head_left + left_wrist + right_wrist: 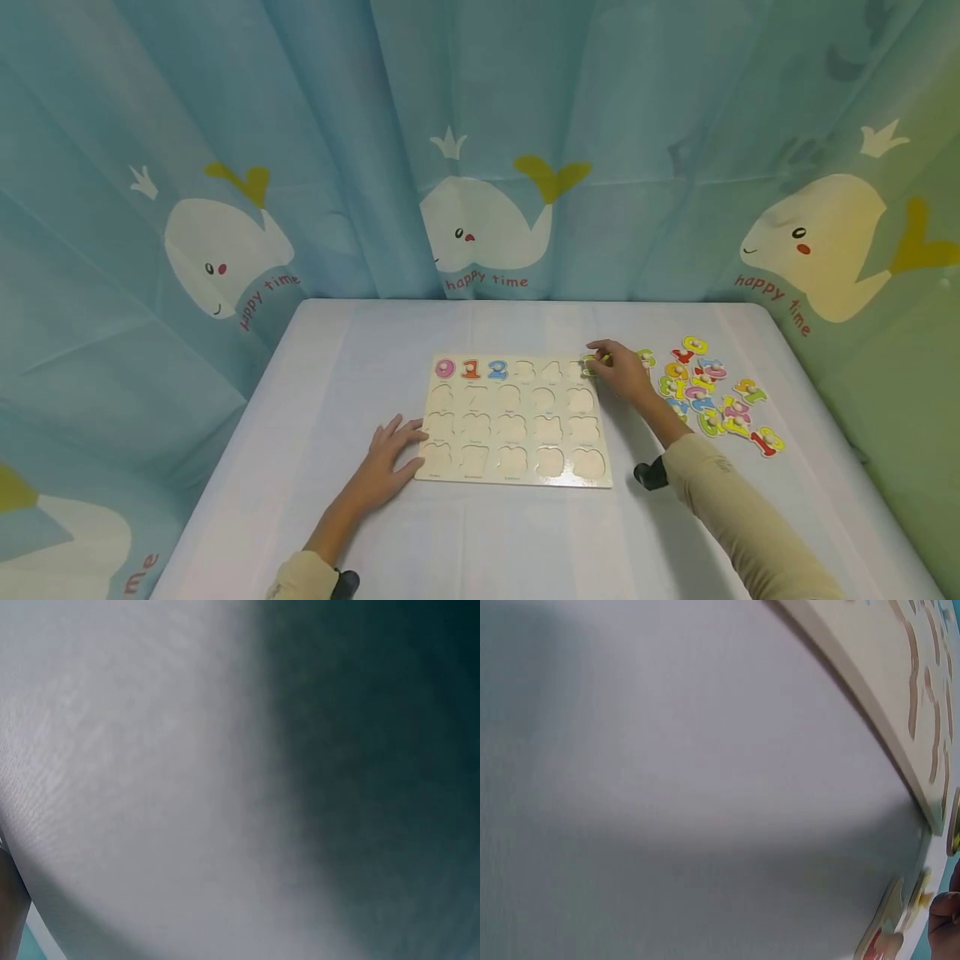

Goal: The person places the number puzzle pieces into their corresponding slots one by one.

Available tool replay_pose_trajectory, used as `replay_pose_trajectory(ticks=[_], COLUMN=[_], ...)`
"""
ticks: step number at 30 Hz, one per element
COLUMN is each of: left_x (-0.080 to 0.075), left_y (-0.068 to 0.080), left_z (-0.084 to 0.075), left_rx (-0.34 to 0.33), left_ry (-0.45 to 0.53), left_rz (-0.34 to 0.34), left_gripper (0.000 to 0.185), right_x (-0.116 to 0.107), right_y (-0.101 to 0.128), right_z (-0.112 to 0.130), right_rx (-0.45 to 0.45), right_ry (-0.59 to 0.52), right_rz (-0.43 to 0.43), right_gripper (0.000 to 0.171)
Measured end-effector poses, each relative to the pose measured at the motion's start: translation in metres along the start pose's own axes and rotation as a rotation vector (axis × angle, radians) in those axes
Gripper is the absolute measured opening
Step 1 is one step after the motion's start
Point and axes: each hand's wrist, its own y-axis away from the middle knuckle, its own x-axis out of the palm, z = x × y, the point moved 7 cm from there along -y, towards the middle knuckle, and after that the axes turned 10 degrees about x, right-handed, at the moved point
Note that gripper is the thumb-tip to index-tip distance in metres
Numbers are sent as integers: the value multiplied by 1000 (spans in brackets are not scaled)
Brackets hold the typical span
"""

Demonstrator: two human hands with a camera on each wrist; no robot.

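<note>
A wooden number puzzle board (517, 406) lies flat on the table, its top row holding a pink 0 (445, 368), an orange-red 1 (470, 369) and a blue 2 (497, 369). My right hand (622, 372) pinches a green-yellow number piece (587, 367) above the board's top right corner. The figure on this piece is mostly covered by my fingers. Beside the board's lower left edge rests my left hand (388, 462), fingers spread and fingertips touching the rim. The right wrist view catches the board's edge (870, 712) and part of my right hand (946, 919).
Right of the board, several colourful number pieces (701, 397) lie in a loose heap, some overlapping. A red-and-yellow piece (767, 442) lies nearest the front. Behind the white table (360, 333) hangs a blue curtain (337, 167) printed with whales.
</note>
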Motion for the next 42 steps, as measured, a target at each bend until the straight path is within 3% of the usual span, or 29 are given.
replay_pose_trajectory(ticks=[8, 23, 33, 42], left_x=[0, -8, -6, -3], left_y=[2, 14, 11, 0], left_z=[-2, 6, 6, 0], left_rx=[-10, -51, -33, -31], left_ry=[2, -10, -15, 8], left_rz=[5, 18, 14, 32], left_gripper=[31, 31, 31, 30], right_x=[16, 45, 51, 49], right_y=[1, 3, 6, 6], right_z=[9, 23, 27, 29], right_rx=[-47, 9, 7, 7], right_ry=[-35, -75, -72, -50], right_rz=[8, 78, 85, 82], right_gripper=[31, 30, 30, 30])
